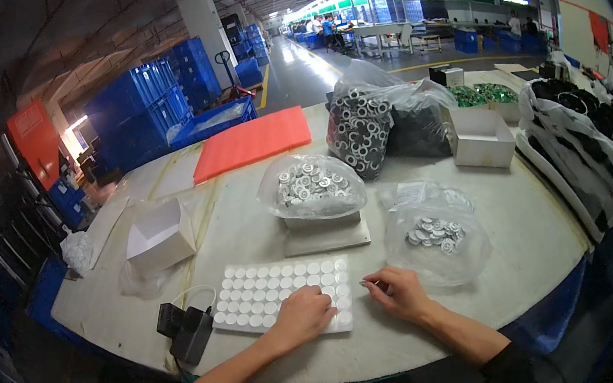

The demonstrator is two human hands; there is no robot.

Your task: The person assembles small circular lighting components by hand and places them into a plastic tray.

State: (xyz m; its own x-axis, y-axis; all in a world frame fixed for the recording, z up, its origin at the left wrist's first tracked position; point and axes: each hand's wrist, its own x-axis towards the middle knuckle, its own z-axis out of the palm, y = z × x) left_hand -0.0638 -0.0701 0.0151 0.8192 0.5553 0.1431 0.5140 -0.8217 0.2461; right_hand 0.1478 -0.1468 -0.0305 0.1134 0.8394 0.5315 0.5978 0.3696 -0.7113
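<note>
A white tray (242, 319) with rows of round white discs (243, 296) lies in front of me. My left hand (305, 315) rests on its right part with the fingers curled in; whatever they hold, if anything, is hidden. Just right of the tray, my right hand (398, 293) pinches a small silvery piece (364, 284) between thumb and fingertips, too small to make out fully. Beyond that hand, an open clear plastic bag (467, 256) holds a pile of small round metallic parts (437, 235). A second bag of similar parts (313, 182) sits on a metal block (326, 236) behind the tray.
Black power adapters (190, 333) with a white cable lie left of the tray. White boxes (160, 237) (483, 141) stand at both sides. Farther back are a red foam sheet (255, 143), a bag of ring-shaped parts (362, 132) and green circuit boards (480, 94). A bulky bag (579, 135) stands far right.
</note>
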